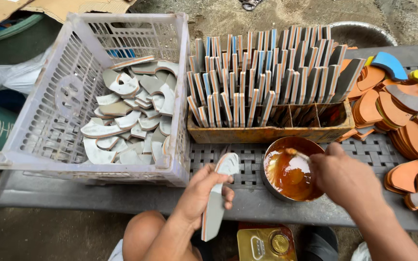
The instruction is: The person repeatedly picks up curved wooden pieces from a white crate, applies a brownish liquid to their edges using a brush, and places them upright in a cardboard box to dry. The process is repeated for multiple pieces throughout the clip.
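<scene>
I see my left hand (204, 191) gripping a grey sole piece (217, 203) with an orange edge, held upright above the near edge of the tabletop (247, 203). My right hand (346, 179) closes on a brush (293, 153) dipped in the bowl of amber glue (291, 176); its handle is hidden by my fingers. The wooden tray of upright pieces (267, 133) stands behind. The white crate (49, 121) holds offcuts. The orange stacks (402, 125) are cut off at right.

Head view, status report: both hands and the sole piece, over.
Left hand shut on grey sole piece, held upright. Right hand dipping a brush in the glue bowl. White crate of cut pieces left; nothing between.
</scene>
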